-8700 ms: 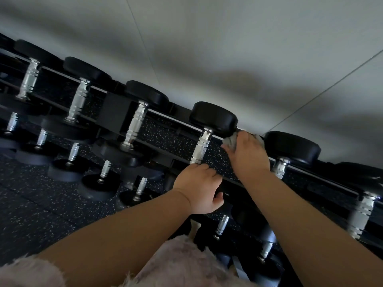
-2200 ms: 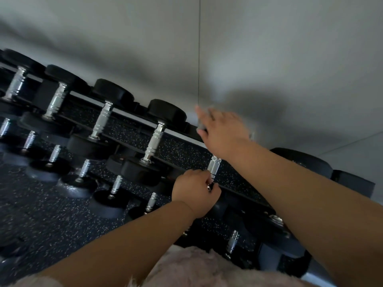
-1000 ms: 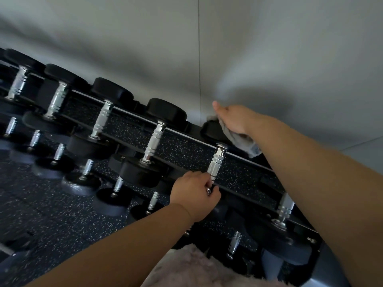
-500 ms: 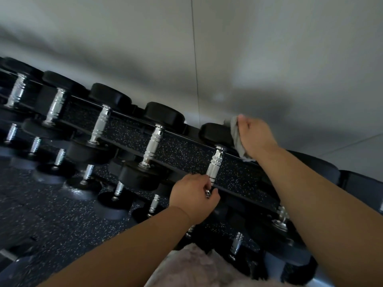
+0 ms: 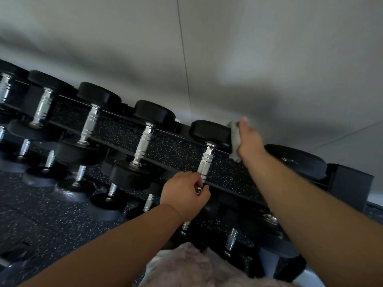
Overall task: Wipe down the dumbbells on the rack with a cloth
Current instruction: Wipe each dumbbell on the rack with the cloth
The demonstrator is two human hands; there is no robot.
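Observation:
Several black dumbbells with chrome handles lie in a row on the top tier of a black rack (image 5: 238, 183). My left hand (image 5: 184, 195) grips the lower end of the chrome handle of one dumbbell (image 5: 209, 131). My right hand (image 5: 247, 141) presses a small grey cloth (image 5: 235, 137) against the right side of that dumbbell's far black head. The near head of this dumbbell is hidden behind my left hand.
More dumbbells sit to the left (image 5: 154, 113) and right (image 5: 296, 160) on the top tier, and smaller ones (image 5: 107, 206) on lower tiers. A pale wall (image 5: 228, 48) stands right behind the rack. Speckled black flooring (image 5: 41, 214) lies at the lower left.
My right hand with the cloth has slid from the top of the far head down its right side. My left hand keeps its grip on the handle.

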